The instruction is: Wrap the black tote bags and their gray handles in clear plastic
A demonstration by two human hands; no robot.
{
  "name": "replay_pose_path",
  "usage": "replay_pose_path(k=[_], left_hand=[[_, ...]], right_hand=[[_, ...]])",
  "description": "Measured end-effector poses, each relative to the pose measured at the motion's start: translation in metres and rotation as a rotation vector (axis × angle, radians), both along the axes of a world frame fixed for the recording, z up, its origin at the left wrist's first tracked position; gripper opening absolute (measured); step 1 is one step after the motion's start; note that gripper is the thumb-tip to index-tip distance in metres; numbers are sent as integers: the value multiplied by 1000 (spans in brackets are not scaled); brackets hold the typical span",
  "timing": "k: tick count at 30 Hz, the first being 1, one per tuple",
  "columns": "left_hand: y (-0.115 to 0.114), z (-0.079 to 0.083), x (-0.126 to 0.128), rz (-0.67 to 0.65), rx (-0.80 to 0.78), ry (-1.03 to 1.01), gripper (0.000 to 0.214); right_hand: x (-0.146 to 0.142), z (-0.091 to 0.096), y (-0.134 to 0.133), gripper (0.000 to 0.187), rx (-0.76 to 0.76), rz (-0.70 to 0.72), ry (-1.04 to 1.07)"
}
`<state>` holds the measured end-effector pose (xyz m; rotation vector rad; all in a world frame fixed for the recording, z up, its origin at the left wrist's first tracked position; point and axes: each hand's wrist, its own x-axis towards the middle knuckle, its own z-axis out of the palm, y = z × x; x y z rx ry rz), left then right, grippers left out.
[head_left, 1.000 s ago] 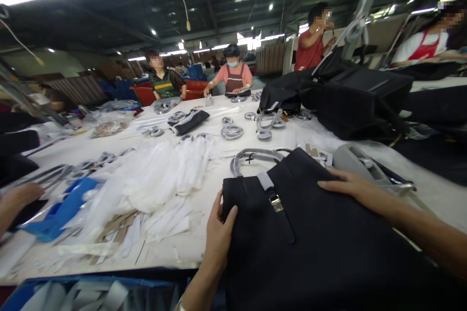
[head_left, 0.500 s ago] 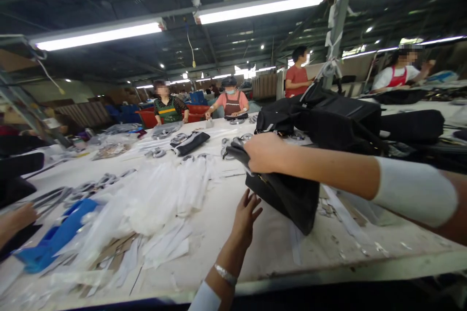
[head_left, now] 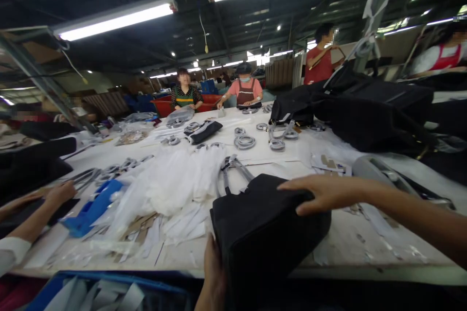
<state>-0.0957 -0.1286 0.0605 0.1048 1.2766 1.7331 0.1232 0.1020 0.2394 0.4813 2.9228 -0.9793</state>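
A black handbag (head_left: 266, 228) with grey handles (head_left: 233, 170) lies on the white worktable (head_left: 255, 155) right in front of me. My right hand (head_left: 317, 193) rests on the bag's top right, fingers stretched out flat over the fabric. My left hand (head_left: 213, 272) is at the bag's near left edge, pressed against its side; its fingers are mostly hidden behind the bag.
White plastic wrappers (head_left: 171, 184) and card strips lie left of the bag. A blue tool (head_left: 91, 209) and another person's hand (head_left: 58, 192) are at the left. Grey strap coils (head_left: 244, 142), a pile of black bags (head_left: 365, 107) and seated workers fill the far side. A blue bin (head_left: 109, 291) sits below the table edge.
The bag, lifted by my right hand half a second ago, is now laid back down flat in front of me. My left hand moved from open above the table to the bag's near edge.
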Motion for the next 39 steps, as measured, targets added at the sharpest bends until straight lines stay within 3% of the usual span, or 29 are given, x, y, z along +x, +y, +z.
replay_pose_path(k=[2,5,7,10,15,18,23,26,29,33,39], left_hand=[[-6,-1,-1,82,-31,-49,64],[3,7,-5,86,-79,202,49],[18,14,-12,40,-136,387,35],[40,23,-25,-28,-139,483,16],[44,37,-35,-124,-143,500,33],[35,49,-30,-180,-163,377,39],[45,68,-22,-168,-251,145,31],[64,71,-28,-243,-363,123,26],[82,69,-39,-295,-436,227,23],[93,61,-50,-369,-448,419,39],[88,32,-49,-525,-411,659,53]], right_hand=[[33,-42,3,71,-6,-108,50],[62,-79,-4,62,86,-322,196],[74,-86,-14,55,101,-438,235],[91,-86,-29,55,85,-595,294],[123,-108,-46,81,-180,-824,392],[131,-123,-45,87,-391,-789,432],[112,-130,-21,64,-1054,-677,613],[85,-135,0,55,-1202,-609,706],[55,-146,25,50,-1363,-638,730],[28,-162,55,41,-1432,-692,696],[21,-198,71,68,-1365,-652,686]])
